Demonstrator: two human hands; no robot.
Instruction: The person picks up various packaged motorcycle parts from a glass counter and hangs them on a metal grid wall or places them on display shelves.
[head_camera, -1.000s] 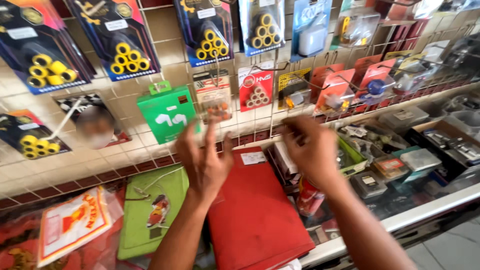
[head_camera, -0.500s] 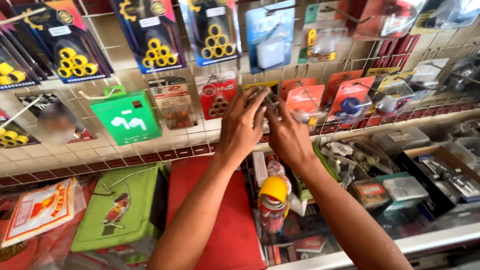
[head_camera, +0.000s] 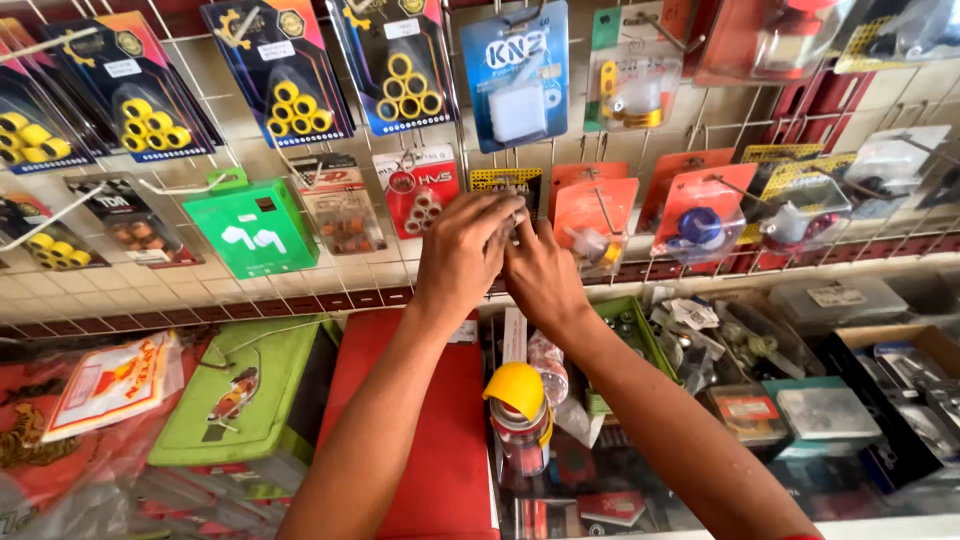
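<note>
Both my hands are raised to a wire display grid on the wall. My left hand (head_camera: 468, 245) covers the lower part of a small yellow and black blister pack (head_camera: 506, 181) that hangs on a hook, its fingers closed on the pack. My right hand (head_camera: 541, 275) sits just below and to the right, touching the left one, with its fingertips at the same pack. Most of the pack is hidden behind my fingers. A red pack with small rollers (head_camera: 417, 190) hangs to its left and an orange pack (head_camera: 592, 215) to its right.
Blue cards with yellow rollers (head_camera: 283, 75) hang along the top row, and a green box (head_camera: 250, 228) hangs at left. Below, a red flat box (head_camera: 440, 430), a green box (head_camera: 255, 390), a can with a yellow cap (head_camera: 520, 395) and bins of small parts (head_camera: 830, 410) fill the counter.
My hands were apart and lower a second ago. They have come together and moved up onto the yellow and black pack on the grid.
</note>
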